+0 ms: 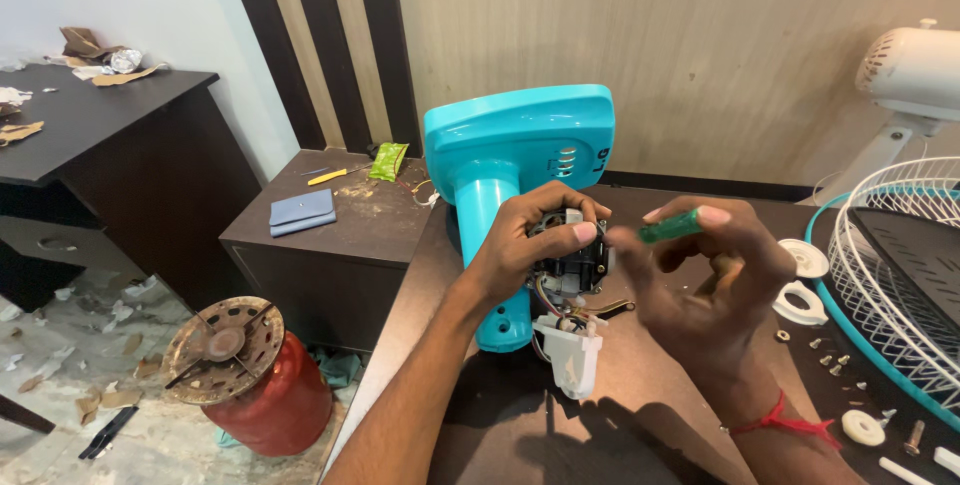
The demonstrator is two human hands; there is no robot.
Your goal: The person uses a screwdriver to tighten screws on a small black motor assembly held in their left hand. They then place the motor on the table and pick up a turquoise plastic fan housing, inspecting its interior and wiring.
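Head view: right grip (700, 275) around green screwdriver (670, 227)

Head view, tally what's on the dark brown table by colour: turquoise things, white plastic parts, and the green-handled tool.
Turquoise plastic fan stand, steadied by the left hand: 1
White plastic parts: 4, namely switch block, ring, clip, round cap
Green-handled screwdriver in the right hand: 1
Total: 6

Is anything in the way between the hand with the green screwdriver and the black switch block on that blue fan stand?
Nothing visible. The right hand holds the green screwdriver just beside the black switch block, with open air between. The left hand grips the block from the other side; its fingertips lie along the top edge.
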